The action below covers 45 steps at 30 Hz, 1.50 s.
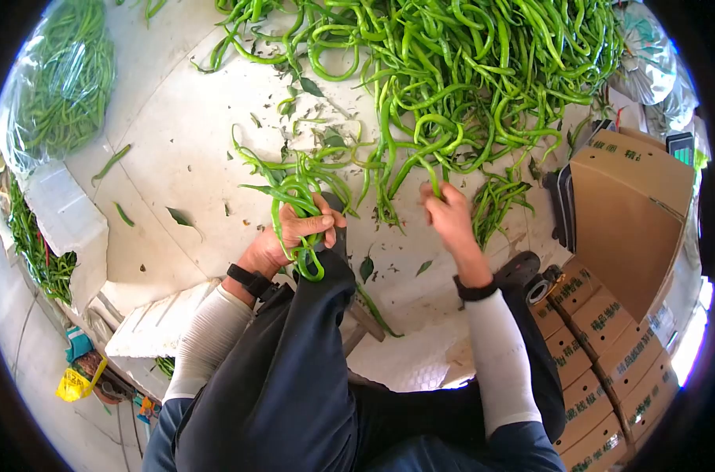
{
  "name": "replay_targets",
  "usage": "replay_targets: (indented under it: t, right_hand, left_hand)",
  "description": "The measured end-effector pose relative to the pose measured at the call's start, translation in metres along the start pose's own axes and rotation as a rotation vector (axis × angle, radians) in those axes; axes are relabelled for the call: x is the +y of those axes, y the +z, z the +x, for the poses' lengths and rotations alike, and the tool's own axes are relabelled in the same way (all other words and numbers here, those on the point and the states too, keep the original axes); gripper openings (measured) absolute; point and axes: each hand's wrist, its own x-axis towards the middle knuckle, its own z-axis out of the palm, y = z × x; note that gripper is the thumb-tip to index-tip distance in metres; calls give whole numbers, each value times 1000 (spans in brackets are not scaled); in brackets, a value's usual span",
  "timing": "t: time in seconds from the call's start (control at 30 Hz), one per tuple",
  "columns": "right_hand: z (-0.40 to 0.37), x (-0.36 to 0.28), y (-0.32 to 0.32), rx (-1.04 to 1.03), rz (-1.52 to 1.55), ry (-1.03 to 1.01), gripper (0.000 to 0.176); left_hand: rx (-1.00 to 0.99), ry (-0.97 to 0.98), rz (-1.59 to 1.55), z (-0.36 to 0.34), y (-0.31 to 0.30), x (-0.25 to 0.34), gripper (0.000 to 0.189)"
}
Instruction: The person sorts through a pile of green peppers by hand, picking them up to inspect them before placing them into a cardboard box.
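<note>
A large heap of long green peppers (467, 71) covers the floor in front of me. My left hand (306, 226), over my left knee, is closed around a bunch of green peppers (294, 189) that stick out on both sides of the fingers. At the heap's near edge, my right hand (448, 212) has its fingers closed on the end of one green pepper (431, 175). A smaller bundle of thin peppers (495, 206) lies just right of that hand.
A clear bag of peppers (66, 86) stands at the far left, above a white foam box (66, 212). An open cardboard box (629, 208) is at the right, with stacked cartons (601, 346) nearer. Loose leaves (179, 216) dot the white floor (164, 173).
</note>
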Motion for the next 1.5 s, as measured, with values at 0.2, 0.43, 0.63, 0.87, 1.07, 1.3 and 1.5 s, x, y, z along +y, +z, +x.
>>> replay_targets:
  t: [0.2, 0.43, 0.63, 0.87, 1.07, 1.3, 1.5]
  right_hand:
    - [44, 0, 59, 234, 32, 4, 23]
    - [4, 1, 38, -103, 61, 18, 20]
    - [-21, 9, 27, -504, 17, 39, 15]
    - [-45, 24, 21, -273, 325, 13, 11]
    - [2, -43, 24, 108, 11, -253, 27]
    - [43, -63, 74, 110, -685, -79, 58]
    - [43, -51, 109, 265, -506, 34, 39]
  left_hand:
    - [-31, 7, 2, 4, 5, -4, 21]
    - [161, 37, 144, 15, 23, 7, 31]
    - [169, 36, 194, 29, 30, 17, 40]
    - [68, 43, 871, 57, 37, 2, 42]
    - [-55, -115, 1030, 49, 40, 3, 31]
    - [-713, -311, 1132, 31, 47, -9, 25]
    - [-308, 30, 554, 18, 18, 49, 23]
